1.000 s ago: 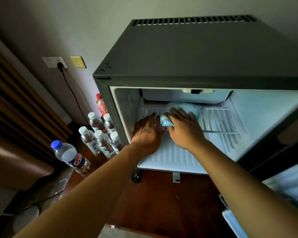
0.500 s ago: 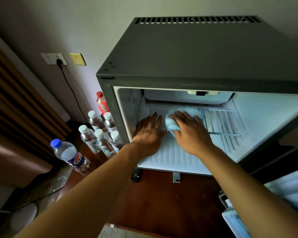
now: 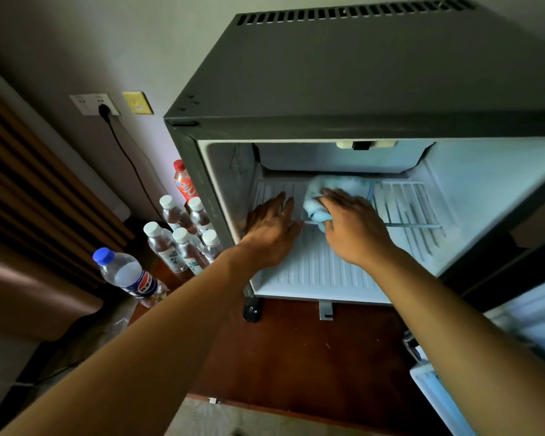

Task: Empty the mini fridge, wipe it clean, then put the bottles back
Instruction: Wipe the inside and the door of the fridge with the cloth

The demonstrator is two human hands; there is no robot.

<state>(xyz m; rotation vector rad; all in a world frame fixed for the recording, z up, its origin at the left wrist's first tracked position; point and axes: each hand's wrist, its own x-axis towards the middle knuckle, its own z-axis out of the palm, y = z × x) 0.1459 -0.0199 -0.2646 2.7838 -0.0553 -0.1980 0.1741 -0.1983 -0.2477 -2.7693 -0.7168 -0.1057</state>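
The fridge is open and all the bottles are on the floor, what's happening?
A person is wiping the empty mini fridge clean. The right hand presses a light blue cloth onto the wire shelf, while the left hand rests flat beside it. The bottles stand outside, left of the fridge, waiting to go back in.
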